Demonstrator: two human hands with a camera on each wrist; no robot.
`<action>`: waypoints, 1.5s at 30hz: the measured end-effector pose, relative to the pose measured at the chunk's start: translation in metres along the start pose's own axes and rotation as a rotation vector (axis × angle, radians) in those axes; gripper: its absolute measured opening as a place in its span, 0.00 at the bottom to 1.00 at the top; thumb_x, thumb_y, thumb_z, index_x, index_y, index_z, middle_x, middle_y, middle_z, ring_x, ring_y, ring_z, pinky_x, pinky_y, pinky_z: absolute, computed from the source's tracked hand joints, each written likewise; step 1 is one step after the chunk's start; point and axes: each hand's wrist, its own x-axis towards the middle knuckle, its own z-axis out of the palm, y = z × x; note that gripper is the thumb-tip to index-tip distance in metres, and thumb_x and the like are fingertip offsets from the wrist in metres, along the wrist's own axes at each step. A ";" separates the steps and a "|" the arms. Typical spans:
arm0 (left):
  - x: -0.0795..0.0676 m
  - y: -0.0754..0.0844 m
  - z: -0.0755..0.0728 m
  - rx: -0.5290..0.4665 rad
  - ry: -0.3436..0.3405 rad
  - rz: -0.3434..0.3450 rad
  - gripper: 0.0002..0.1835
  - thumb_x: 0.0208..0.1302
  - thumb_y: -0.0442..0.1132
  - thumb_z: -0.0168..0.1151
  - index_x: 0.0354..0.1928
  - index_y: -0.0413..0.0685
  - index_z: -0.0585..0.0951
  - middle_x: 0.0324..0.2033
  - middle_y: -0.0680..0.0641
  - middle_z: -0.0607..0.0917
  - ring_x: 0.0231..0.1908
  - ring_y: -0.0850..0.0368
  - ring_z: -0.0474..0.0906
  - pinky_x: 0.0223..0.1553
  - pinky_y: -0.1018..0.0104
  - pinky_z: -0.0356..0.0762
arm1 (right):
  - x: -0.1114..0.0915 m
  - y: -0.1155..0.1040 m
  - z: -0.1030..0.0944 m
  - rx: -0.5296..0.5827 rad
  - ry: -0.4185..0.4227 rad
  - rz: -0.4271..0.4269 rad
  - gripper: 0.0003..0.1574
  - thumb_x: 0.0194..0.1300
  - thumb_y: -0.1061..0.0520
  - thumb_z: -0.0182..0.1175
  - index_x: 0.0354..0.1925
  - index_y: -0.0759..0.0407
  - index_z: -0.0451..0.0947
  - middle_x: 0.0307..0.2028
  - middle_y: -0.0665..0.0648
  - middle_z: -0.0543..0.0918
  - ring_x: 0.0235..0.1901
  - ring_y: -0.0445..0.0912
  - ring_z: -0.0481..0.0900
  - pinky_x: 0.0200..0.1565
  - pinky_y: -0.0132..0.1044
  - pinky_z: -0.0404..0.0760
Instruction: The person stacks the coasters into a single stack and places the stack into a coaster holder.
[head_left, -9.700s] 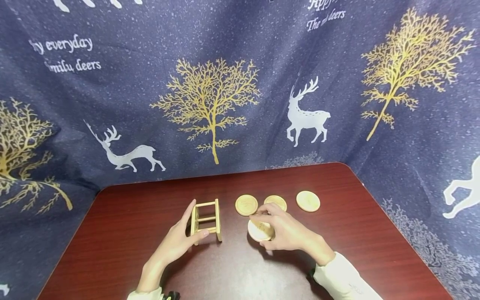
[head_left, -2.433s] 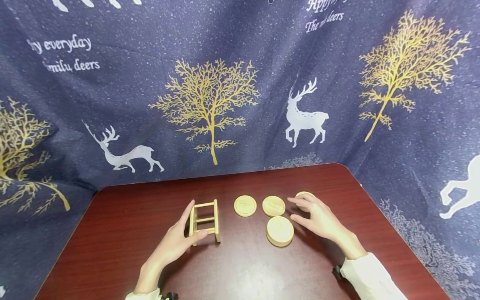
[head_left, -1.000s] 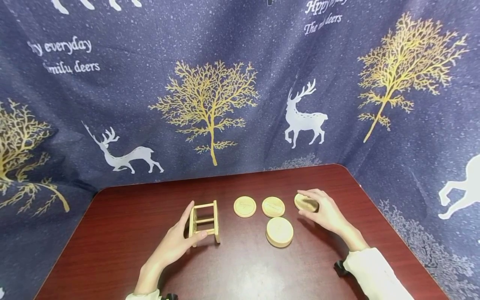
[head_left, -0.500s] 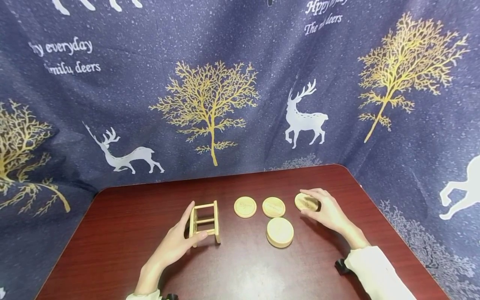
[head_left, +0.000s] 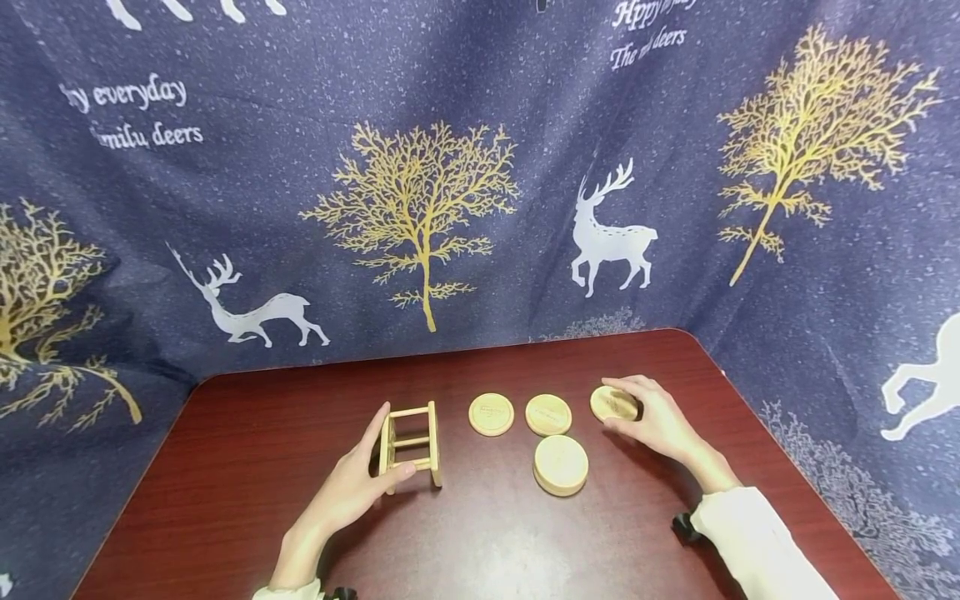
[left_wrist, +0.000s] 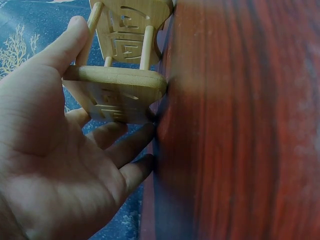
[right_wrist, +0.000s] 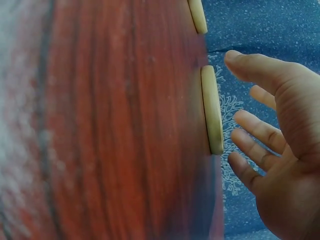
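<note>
My left hand [head_left: 341, 487] holds a small wooden coaster holder [head_left: 435, 450] on the table, thumb and fingers on either side of its left panel. In the left wrist view, the holder [left_wrist: 120, 92] shows cut-out patterns in its two panels, joined by rods. My right hand [head_left: 656, 425] hovers at the rightmost round wooden coaster [head_left: 611, 404], thumb and fingers spread around its right side. The right wrist view shows a gap between the fingers and that coaster [right_wrist: 212, 112], which lies flat. Two coasters lie further left, a middle one [head_left: 548, 414] and a left one [head_left: 491, 414].
A short stack of coasters [head_left: 561, 465] stands just in front of the middle coaster. The dark red table [head_left: 480, 542] has its far edge against a blue cloth [head_left: 525, 83] printed with deer and trees.
Earlier my right hand gripped coasters near the holder; these now stand further right as a stack. The hand then moved to the rightmost coaster and has barely shifted lately. My left hand keeps its hold.
</note>
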 end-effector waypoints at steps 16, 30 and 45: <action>0.000 0.001 0.000 0.002 0.002 -0.004 0.60 0.69 0.59 0.78 0.91 0.76 0.47 0.28 0.49 0.84 0.21 0.53 0.80 0.27 0.62 0.80 | 0.004 0.004 0.001 -0.004 -0.052 0.004 0.45 0.56 0.56 0.88 0.69 0.64 0.84 0.55 0.64 0.86 0.56 0.61 0.82 0.56 0.60 0.80; -0.001 0.002 0.000 -0.002 -0.002 -0.006 0.60 0.70 0.59 0.78 0.91 0.73 0.47 0.26 0.48 0.84 0.20 0.53 0.79 0.27 0.62 0.80 | 0.002 0.007 -0.002 -0.009 -0.075 0.005 0.43 0.57 0.56 0.87 0.68 0.65 0.84 0.55 0.65 0.86 0.58 0.64 0.82 0.60 0.66 0.78; -0.001 0.002 0.001 0.023 0.016 0.001 0.60 0.69 0.59 0.79 0.91 0.72 0.48 0.30 0.47 0.85 0.20 0.53 0.80 0.29 0.62 0.81 | 0.003 0.009 0.000 -0.027 -0.105 0.032 0.42 0.54 0.56 0.87 0.65 0.67 0.86 0.55 0.66 0.84 0.56 0.64 0.82 0.60 0.65 0.79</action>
